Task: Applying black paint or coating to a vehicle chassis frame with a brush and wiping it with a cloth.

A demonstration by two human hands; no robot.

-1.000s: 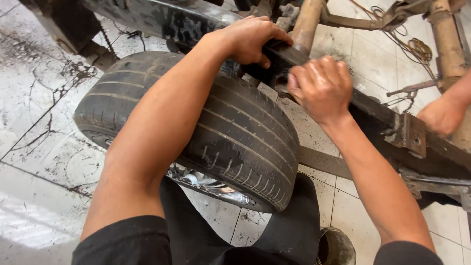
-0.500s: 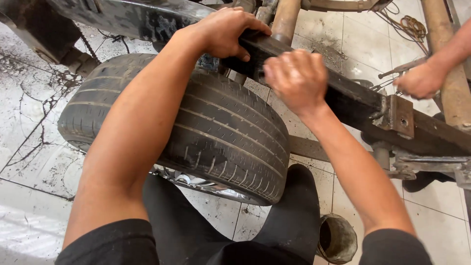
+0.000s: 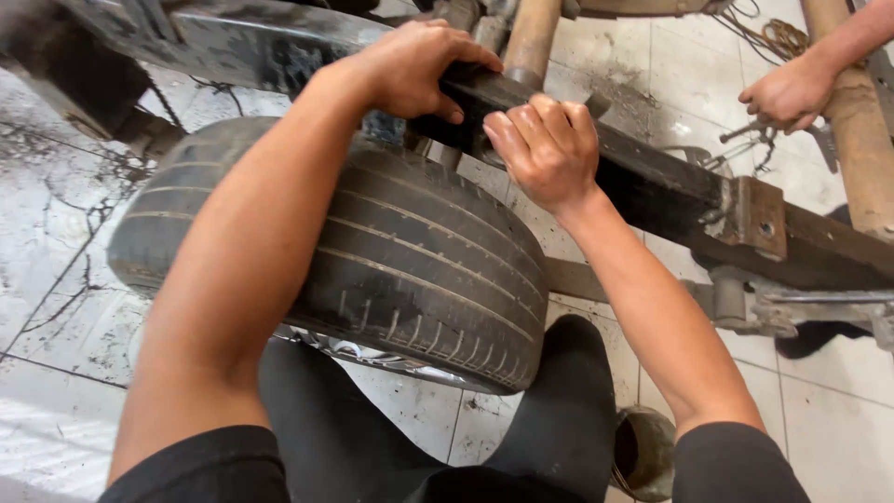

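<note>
Left hand (image 3: pixel 410 70): wrapped tight on the black bar (image 3: pixel 652 182).
Right hand (image 3: pixel 549 149): closed on the same bar.
Tire (image 3: pixel 372 261): under the bar, by the knees.
Risk: greasy bar may slip and pinch fingers.

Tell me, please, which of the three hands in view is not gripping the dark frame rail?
The co-worker's hand at the upper right: it rests beside the rusty brown tube, whereas the left hand and right hand both grasp the dark frame rail above the tyre.

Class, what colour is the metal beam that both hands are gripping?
Black, with dusty grey scuffs: the beam, seen in the head view.
</note>
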